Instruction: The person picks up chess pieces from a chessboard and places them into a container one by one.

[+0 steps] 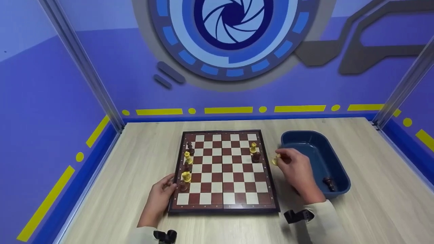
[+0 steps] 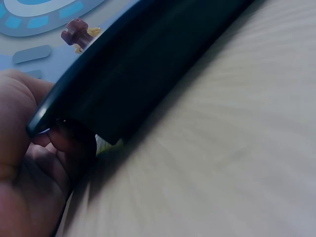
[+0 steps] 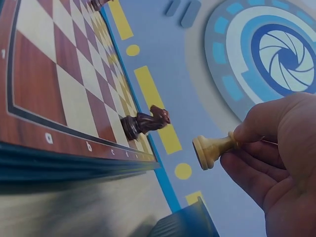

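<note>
A brown-and-white chessboard [image 1: 228,176] lies on the table. My left hand [image 1: 158,200] grips its left edge, thumb at the rim and fingers curled underneath in the left wrist view. Between thumb and fingertips, my right hand [image 1: 298,171] pinches a yellow chess piece [image 3: 212,149] by its top, which the fingers hide. That piece is in the air, right of the board. By the board's right side stand a dark knight [image 3: 145,122] and a yellow piece [image 1: 253,147]. Along the left side stand several dark and yellow pieces, among them a yellow knight [image 1: 186,176] and a dark rook [image 2: 78,32].
To the right of the board sits a blue bin [image 1: 343,169], partly behind my right hand and forearm. A dark chess piece [image 1: 329,183] lies inside it, near the front. Purple-blue printed panels [image 1: 112,74] enclose the wooden table [image 1: 145,145] at the back and sides.
</note>
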### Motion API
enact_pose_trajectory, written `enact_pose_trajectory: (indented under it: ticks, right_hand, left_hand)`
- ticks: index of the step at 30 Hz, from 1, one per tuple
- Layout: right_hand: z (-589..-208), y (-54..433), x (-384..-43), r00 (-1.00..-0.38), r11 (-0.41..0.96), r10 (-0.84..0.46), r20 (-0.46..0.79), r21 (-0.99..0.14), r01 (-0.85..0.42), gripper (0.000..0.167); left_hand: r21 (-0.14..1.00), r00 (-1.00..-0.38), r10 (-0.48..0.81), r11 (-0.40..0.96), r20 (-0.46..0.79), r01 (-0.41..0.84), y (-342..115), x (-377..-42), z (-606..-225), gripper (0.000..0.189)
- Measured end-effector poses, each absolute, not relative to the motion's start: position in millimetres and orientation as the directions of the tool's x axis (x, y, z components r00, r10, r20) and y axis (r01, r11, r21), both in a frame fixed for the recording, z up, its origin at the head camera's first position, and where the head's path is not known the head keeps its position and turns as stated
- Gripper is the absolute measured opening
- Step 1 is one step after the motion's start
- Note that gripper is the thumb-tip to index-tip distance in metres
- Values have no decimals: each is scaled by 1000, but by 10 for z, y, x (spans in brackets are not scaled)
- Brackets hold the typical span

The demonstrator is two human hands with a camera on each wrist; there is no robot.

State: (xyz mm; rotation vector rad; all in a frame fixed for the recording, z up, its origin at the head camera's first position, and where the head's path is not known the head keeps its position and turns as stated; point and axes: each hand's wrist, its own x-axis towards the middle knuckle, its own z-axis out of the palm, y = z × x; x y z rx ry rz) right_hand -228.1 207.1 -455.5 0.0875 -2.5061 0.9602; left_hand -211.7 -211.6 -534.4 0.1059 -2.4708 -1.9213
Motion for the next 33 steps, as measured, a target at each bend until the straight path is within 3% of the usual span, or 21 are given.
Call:
enact_pose_trajectory:
  ticks: [16, 33]
  right_hand:
    - [-4618, 2293, -2220, -878, 744, 200, 434, -651, -152, 18]
    - [-4596, 2454, -2240, -886, 732, 210, 413, -667, -137, 19]
  left_hand:
    - [971, -1000, -25, 240, -16, -21, -2117, -2101, -5382, 45]
    - [970, -999, -36, 242, -9, -18, -2138, -2130, -5346, 43]
